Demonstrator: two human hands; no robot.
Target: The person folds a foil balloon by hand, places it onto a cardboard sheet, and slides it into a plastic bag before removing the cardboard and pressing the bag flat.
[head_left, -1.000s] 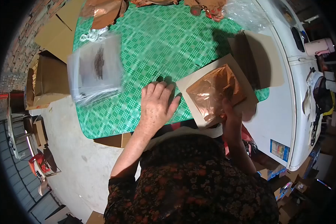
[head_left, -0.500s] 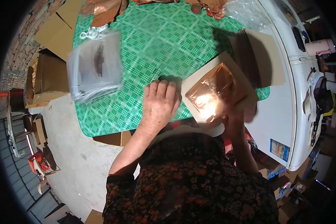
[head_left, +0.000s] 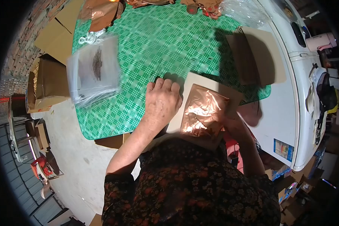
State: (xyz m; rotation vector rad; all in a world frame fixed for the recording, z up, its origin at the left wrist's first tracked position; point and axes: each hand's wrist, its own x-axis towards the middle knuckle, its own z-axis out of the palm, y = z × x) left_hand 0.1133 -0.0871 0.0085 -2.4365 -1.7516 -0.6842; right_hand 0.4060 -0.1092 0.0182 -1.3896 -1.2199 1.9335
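Observation:
A shiny copper-coloured foil packet (head_left: 203, 109) lies on a beige cardboard sheet (head_left: 194, 80) at the table's near edge, close to my body. My right hand (head_left: 231, 126) grips the right side of the packet and cardboard; part of its fingers is in shadow. Just left of the sheet, my left hand (head_left: 162, 98) is closed, knuckles up, on the green checked table (head_left: 150, 49). Its fingertips are tucked under, and whatever they may hold is hidden.
A stack of clear plastic bags (head_left: 94, 69) lies at the left. More cardboard sheets (head_left: 265, 56) stand at the right beside a white appliance (head_left: 278, 109). Copper foil pieces (head_left: 105, 15) and clear plastic wrap (head_left: 245, 13) lie along the far edge. An open carton (head_left: 51, 83) stands left.
My right hand has turned the cardboard and foil packet and drawn them nearer my body and to the left. My left hand has barely moved.

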